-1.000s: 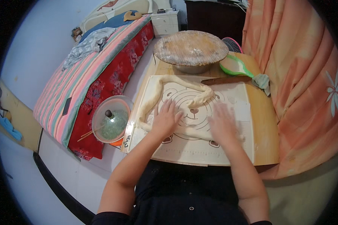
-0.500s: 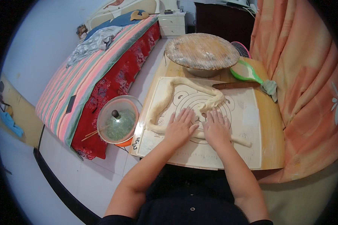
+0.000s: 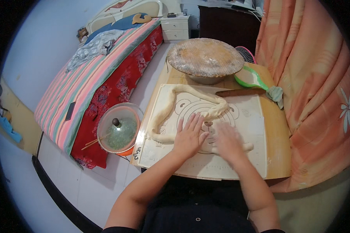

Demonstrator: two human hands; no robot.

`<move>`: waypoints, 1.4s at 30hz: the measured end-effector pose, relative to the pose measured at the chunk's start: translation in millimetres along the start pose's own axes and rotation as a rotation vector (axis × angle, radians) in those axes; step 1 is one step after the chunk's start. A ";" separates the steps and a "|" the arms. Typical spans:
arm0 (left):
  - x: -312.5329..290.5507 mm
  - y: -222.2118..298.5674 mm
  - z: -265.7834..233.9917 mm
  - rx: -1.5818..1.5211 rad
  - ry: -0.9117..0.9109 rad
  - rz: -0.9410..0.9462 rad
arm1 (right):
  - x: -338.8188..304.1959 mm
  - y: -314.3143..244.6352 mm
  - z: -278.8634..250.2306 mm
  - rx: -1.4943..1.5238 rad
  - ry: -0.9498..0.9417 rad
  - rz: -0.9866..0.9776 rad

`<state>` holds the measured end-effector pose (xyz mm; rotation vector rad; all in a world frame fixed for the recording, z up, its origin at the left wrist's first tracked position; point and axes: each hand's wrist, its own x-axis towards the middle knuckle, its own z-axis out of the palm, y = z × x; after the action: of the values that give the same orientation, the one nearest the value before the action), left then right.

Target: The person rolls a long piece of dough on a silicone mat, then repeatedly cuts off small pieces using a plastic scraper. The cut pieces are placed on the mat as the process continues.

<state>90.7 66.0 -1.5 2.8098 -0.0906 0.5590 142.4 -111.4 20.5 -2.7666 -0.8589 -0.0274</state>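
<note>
A long pale rope of dough (image 3: 167, 106) winds over a cream printed mat (image 3: 249, 167), running along the left, across the back and into the middle. Its near stretch passes beneath both my hands. My left hand (image 3: 188, 139) lies flat on this stretch, fingers extended and slightly apart. Beside it, my right hand (image 3: 230, 145) is blurred, with its fingers stretched forward over the dough near the rope's right end. Neither hand grips anything. Both palms hide part of the rope.
A round, floury woven lid (image 3: 206, 56) covers a bowl behind the mat. A rolling pin (image 3: 241, 92) and a green-rimmed scoop (image 3: 249, 79) with a cloth lie at the right. On the left stand a glass-lidded bowl (image 3: 118, 130) with chopsticks and a bed (image 3: 76, 93); an orange curtain (image 3: 311, 116) hangs right.
My right hand has shifted slightly nearer to me and is now blurred. The rope's right end has drawn a little left. My left hand stays on the dough.
</note>
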 end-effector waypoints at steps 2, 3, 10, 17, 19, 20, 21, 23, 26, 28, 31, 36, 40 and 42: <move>4.5 8.7 1.0 -0.188 -0.083 0.053 | -6.5 28.3 -0.3 -0.050 0.049 0.084; 4.8 11.6 1.0 -0.281 -0.122 0.083 | -18.2 29.2 1.7 -0.059 -0.005 0.066; -88.4 10.7 -43.6 -0.053 -0.417 0.407 | -135.4 10.0 -10.9 -0.083 -0.090 -0.041; -0.6 6.6 20.9 0.170 -0.137 0.066 | -20.6 47.0 6.5 -0.059 0.109 0.202; -4.4 0.9 12.7 0.161 -0.227 0.069 | -32.9 51.2 1.2 -0.010 -0.003 0.162; -7.9 -6.0 5.5 0.162 -0.274 0.070 | -41.4 52.0 -1.5 0.020 -0.059 0.141; -21.8 -11.6 -2.2 0.124 -0.311 0.117 | -61.5 49.0 -7.7 0.024 -0.096 0.083; -48.3 -16.5 -19.4 0.051 -0.379 0.229 | -102.8 44.5 -22.6 0.031 -0.155 -0.021; -45.5 7.3 -32.1 -0.120 -0.427 0.284 | -110.2 62.1 -20.7 0.060 -0.069 -0.021; -26.0 33.4 -20.2 -0.184 -0.358 0.346 | -91.8 63.8 -27.7 0.158 -0.140 -0.004; -8.2 58.8 7.3 -0.309 -0.353 0.440 | -82.2 70.2 -25.9 0.223 -0.094 -0.014; -7.9 77.5 5.5 -0.247 -0.353 0.382 | -74.4 78.9 -69.0 0.294 -0.359 0.048; -3.6 68.3 -0.5 0.035 -0.467 0.452 | -73.6 97.8 -57.1 0.075 -0.328 -0.173; 2.0 61.4 -6.0 0.086 -0.555 0.427 | -72.2 92.9 -67.7 0.097 -0.383 -0.106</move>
<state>83.4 8.7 20.2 2.9523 -0.8014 -0.1615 138.3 -241.6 58.7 -2.6721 -1.0638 0.5257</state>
